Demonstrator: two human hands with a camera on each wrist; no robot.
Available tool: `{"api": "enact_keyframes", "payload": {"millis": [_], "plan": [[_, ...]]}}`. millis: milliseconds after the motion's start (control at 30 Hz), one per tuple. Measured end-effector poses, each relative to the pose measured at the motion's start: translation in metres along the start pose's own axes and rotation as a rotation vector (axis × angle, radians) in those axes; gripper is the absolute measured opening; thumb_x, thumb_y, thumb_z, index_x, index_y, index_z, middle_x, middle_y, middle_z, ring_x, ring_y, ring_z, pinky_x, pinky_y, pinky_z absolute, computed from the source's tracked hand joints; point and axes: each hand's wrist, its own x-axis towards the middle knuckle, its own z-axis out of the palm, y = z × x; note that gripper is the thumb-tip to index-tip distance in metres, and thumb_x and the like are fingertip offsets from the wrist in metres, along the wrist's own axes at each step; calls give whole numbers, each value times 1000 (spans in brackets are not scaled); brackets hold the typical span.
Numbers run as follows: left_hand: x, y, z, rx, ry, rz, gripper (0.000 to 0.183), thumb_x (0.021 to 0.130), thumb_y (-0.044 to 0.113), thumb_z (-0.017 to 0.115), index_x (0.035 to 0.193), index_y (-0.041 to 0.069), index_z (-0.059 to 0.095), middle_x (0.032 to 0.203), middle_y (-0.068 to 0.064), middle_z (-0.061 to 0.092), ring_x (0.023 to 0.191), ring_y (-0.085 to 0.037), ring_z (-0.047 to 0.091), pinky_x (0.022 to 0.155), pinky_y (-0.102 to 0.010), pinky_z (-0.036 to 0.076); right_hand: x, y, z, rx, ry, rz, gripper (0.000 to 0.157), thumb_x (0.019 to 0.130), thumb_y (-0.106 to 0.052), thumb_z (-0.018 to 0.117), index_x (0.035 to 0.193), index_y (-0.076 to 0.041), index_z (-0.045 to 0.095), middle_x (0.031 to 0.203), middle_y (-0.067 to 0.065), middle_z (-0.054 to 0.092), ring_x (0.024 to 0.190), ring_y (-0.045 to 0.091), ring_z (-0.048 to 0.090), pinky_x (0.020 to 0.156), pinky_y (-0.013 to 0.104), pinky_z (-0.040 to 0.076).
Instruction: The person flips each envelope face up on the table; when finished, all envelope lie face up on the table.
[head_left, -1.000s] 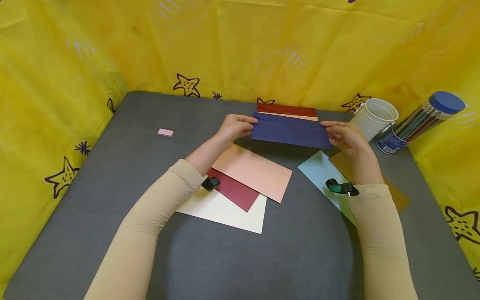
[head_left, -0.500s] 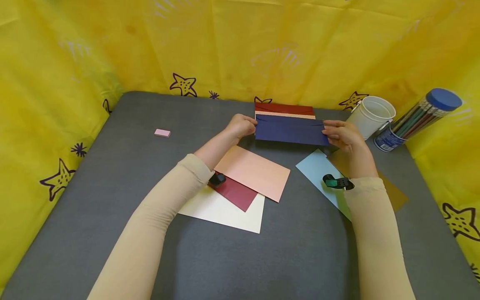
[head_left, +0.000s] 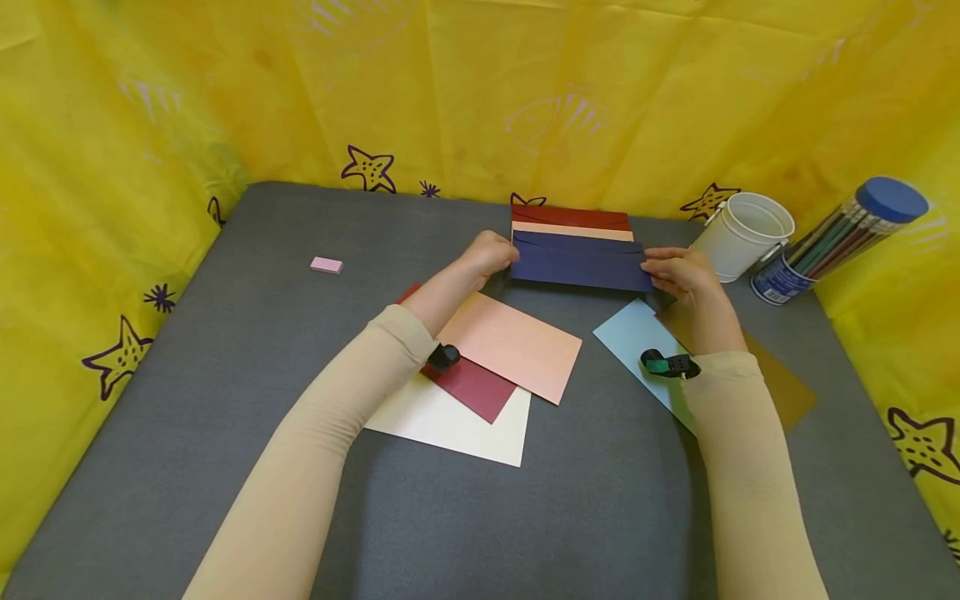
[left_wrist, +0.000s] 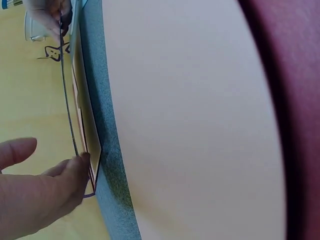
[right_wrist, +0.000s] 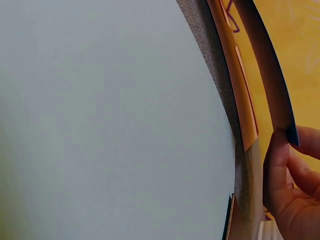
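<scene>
A dark blue envelope point(head_left: 581, 262) is held by its two short ends, slightly bowed, low at the back of the table. My left hand point(head_left: 489, 252) pinches its left end between fingertips, one finger lifted away in the left wrist view. My right hand point(head_left: 681, 271) pinches the right end between thumb and fingers. Just behind the blue envelope, a dark red envelope point(head_left: 570, 217) and a peach one point(head_left: 577, 231) overlap, their lower parts hidden. In the right wrist view, the blue envelope point(right_wrist: 272, 75) stands apart from the layered envelopes beneath.
Below the left hand, a peach envelope point(head_left: 513, 342) overlaps dark red point(head_left: 476, 387) and cream point(head_left: 450, 429) ones. Light blue point(head_left: 636, 333) and brown point(head_left: 783, 387) envelopes lie under the right forearm. A white pail point(head_left: 742, 237), pencil holder point(head_left: 783, 279) and pink eraser point(head_left: 326, 265) stand about.
Both hands have shifted the blue envelope slightly, levelling it and lining it up with the red and peach envelopes behind. The right hand has moved a little left; the other envelopes stay put.
</scene>
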Motion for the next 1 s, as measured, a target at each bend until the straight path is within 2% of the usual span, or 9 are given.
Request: {"api": "enact_keyframes", "payload": {"millis": [100, 167, 333, 500, 633, 733, 933, 1000], "plan": [[1, 0, 1, 90, -33, -6, 47, 94, 8, 56, 139, -6, 51, 153, -16, 44, 145, -29, 38, 122, -42, 32, 2, 1, 1, -23, 15, -4, 38, 94, -8, 64, 131, -10, 56, 77, -17, 65, 72, -1, 62, 67, 11, 54], [2, 0, 2, 114, -62, -12, 48, 96, 12, 56, 141, -5, 50, 155, -15, 40, 149, -30, 32, 124, -46, 29, 3, 1, 2, -32, 17, -8, 44, 94, -6, 63, 136, -7, 52, 76, -18, 66, 72, -2, 62, 67, 11, 54], [1, 0, 4, 138, -107, -31, 49, 97, 15, 56, 141, -4, 48, 158, -15, 35, 151, -33, 26, 123, -55, 26, 5, 3, 3, -51, 12, -11, 50, 94, -2, 61, 141, -2, 47, 74, -19, 66, 71, -2, 62, 68, 12, 54], [2, 1, 6, 134, -106, -57, 49, 98, 15, 55, 142, -3, 46, 159, -14, 33, 152, -33, 23, 123, -56, 24, 4, 4, 3, -27, -7, -9, 42, 95, -2, 59, 136, -3, 50, 74, -18, 66, 70, -2, 63, 68, 12, 55], [4, -1, 5, 130, -101, -68, 49, 98, 14, 53, 143, -3, 44, 160, -13, 33, 153, -32, 22, 124, -56, 24, 3, 3, 5, -15, -16, -12, 42, 96, -2, 58, 137, 0, 48, 75, -17, 67, 71, -1, 65, 69, 13, 56], [4, -1, 5, 130, -104, -61, 51, 97, 13, 53, 145, -3, 43, 160, -14, 32, 153, -32, 22, 124, -55, 24, 4, 4, 5, -15, -6, -18, 40, 96, -2, 57, 135, 0, 51, 74, -16, 67, 71, -1, 65, 70, 14, 56], [2, -2, 4, 128, -120, -48, 50, 98, 14, 52, 145, -3, 44, 161, -14, 31, 153, -33, 21, 123, -58, 23, 5, 5, 5, -18, 9, -19, 23, 95, -3, 60, 118, -7, 63, 72, -14, 68, 70, 1, 64, 69, 15, 57], [2, -3, 5, 131, -122, -41, 50, 98, 14, 52, 144, -3, 45, 160, -14, 31, 153, -33, 21, 123, -59, 23, 6, 5, 5, -30, 13, -18, 24, 95, -4, 60, 119, -6, 62, 72, -14, 68, 71, 1, 64, 70, 14, 57]]}}
